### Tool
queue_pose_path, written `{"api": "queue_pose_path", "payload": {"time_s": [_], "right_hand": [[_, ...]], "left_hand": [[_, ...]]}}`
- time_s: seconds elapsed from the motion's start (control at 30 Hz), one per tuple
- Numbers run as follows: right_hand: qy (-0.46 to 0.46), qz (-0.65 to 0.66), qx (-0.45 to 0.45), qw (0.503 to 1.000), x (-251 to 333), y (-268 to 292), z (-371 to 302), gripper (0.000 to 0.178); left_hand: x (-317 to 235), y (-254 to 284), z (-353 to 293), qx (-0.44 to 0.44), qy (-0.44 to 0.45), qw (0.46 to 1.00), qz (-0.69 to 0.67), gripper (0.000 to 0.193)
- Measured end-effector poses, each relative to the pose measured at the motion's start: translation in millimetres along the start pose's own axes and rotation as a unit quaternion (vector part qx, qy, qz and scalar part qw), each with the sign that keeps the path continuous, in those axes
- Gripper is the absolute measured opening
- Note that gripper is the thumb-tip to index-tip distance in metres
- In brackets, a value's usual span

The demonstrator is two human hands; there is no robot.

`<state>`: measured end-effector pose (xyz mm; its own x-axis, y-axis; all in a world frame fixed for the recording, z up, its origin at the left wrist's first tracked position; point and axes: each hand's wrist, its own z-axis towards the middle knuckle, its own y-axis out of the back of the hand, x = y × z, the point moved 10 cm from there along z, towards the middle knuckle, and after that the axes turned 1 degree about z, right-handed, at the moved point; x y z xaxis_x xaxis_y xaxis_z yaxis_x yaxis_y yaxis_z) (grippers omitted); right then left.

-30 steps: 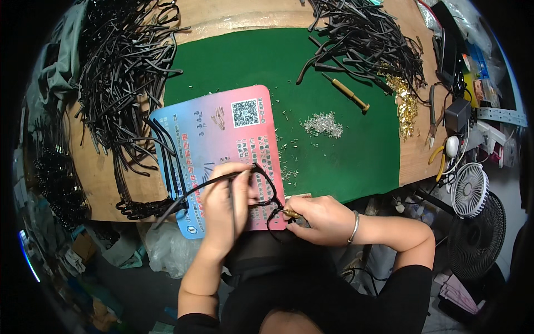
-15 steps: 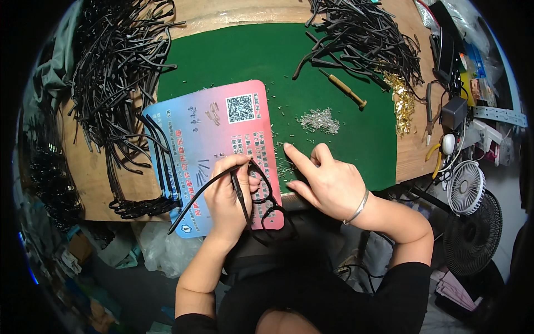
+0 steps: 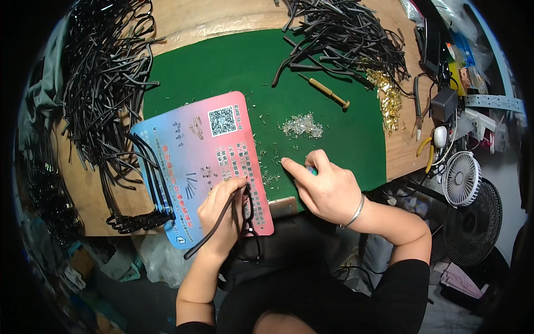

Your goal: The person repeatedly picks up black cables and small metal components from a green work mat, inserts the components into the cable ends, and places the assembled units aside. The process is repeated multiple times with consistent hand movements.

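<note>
Through the head view I look down on a wooden counter, its left side heaped with thin black spectacle arms. Nearer me, black frames lie in a row, some arms overlapping the blue-and-pink mat. Then comes my left hand, fingers closed, pinching a black glasses frame near its hinge. The frame's front sits just right of that hand, hanging past the mat's near edge; one arm of it slants down-left across the wrist. The mat's print runs sideways: red characters, smaller dark lines, a square black-and-white code and a blue corner emblem. Further right, over the green mat, my right hand has its index finger extended near scattered metal bits, the others curled; a teal piece shows among them, mostly hidden. Beyond lie a silvery heap and a brass screwdriver.
</note>
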<state>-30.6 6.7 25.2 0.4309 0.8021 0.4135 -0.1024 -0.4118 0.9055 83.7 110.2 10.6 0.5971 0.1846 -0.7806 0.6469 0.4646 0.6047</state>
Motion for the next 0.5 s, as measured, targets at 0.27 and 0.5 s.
{"api": "queue_pose_path", "payload": {"time_s": [0.27, 0.5], "right_hand": [[0.057, -0.045, -0.044, 0.996, 9.6, -3.5, -1.7, 0.049], [0.029, -0.069, -0.060, 0.995, 7.7, -1.9, -1.9, 0.050]], "left_hand": [[5.2, 0.1, -1.8, -0.011, 0.017, 0.999, -0.028, 0.015], [2.7, -2.1, -0.9, -0.014, 0.016, 1.000, -0.017, 0.012]]}}
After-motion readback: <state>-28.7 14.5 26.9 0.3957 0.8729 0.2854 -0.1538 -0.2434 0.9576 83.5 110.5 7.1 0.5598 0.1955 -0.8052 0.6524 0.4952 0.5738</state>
